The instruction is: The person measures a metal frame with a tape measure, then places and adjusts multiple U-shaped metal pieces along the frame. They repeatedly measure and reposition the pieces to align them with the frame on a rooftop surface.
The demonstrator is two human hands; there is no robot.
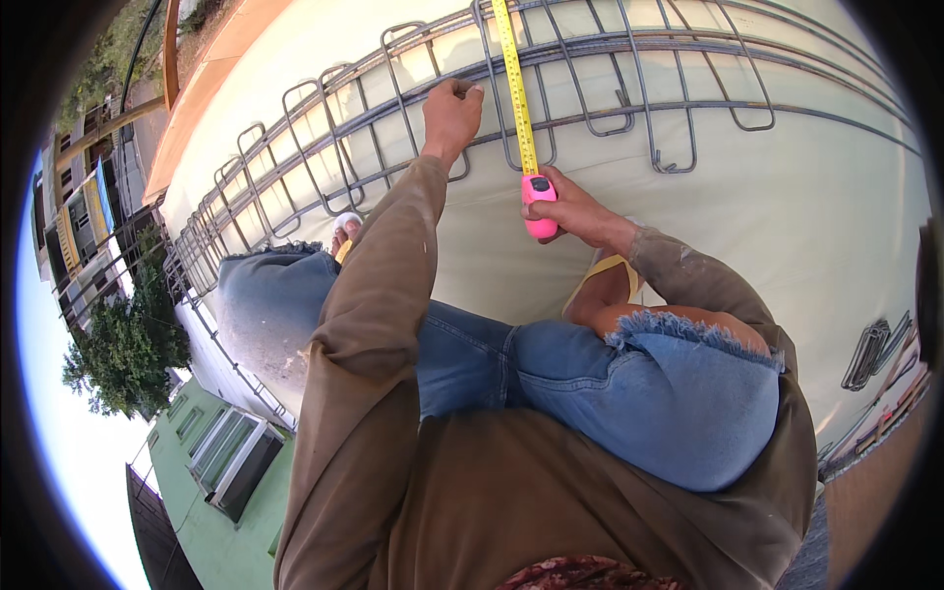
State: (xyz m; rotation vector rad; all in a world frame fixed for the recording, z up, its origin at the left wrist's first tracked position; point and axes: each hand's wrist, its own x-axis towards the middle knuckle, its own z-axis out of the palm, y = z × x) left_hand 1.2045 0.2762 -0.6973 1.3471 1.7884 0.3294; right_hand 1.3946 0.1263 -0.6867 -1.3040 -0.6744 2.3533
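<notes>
A long rebar cage (pixel 580 121) of dark steel bars and bent rectangular stirrups curves across the pale ground in front of me. My left hand (pixel 452 118) is closed at its long bars, the curled fingers partly hiding the steel. In my right hand (pixel 575 209) I grip a pink tape measure (pixel 539 224) just this side of the cage. Its yellow blade (pixel 514 84) runs out away from me, across the bars and past the upper edge of view, lying close beside one stirrup to the right of my left hand.
I squat with my feet in yellow sandals (pixel 615 264) close to the cage. Several bent steel pieces (pixel 866 354) lie on the ground at far right. A green building (pixel 221 482) and a tree (pixel 128 344) show at left, beyond the pale surface.
</notes>
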